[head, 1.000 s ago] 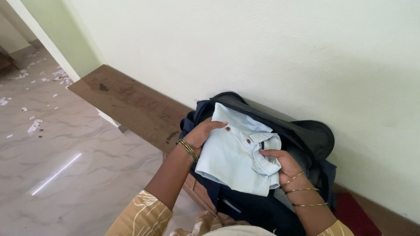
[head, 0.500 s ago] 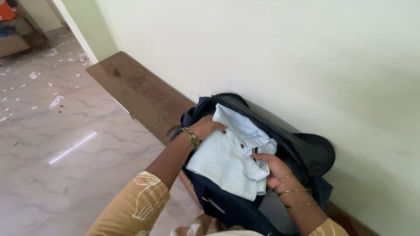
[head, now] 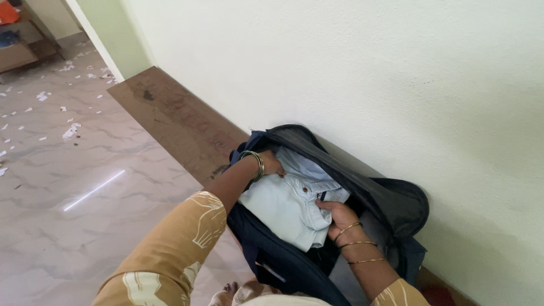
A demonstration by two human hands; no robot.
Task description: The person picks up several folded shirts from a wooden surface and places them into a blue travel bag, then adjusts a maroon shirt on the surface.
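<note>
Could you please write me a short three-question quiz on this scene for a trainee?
1. True or false: the folded light blue shirt lies flat on the marble floor.
2. Which hand grips the shirt at its collar end?
3. Multiple choice: the dark backpack rests on A) a chair, B) a brown wooden board along the wall, C) a bed.

Key
1. False: it sits partly inside the open backpack.
2. The right hand; the left hand is at the shirt's far edge, inside the bag's opening.
3. B, the brown wooden board.
</note>
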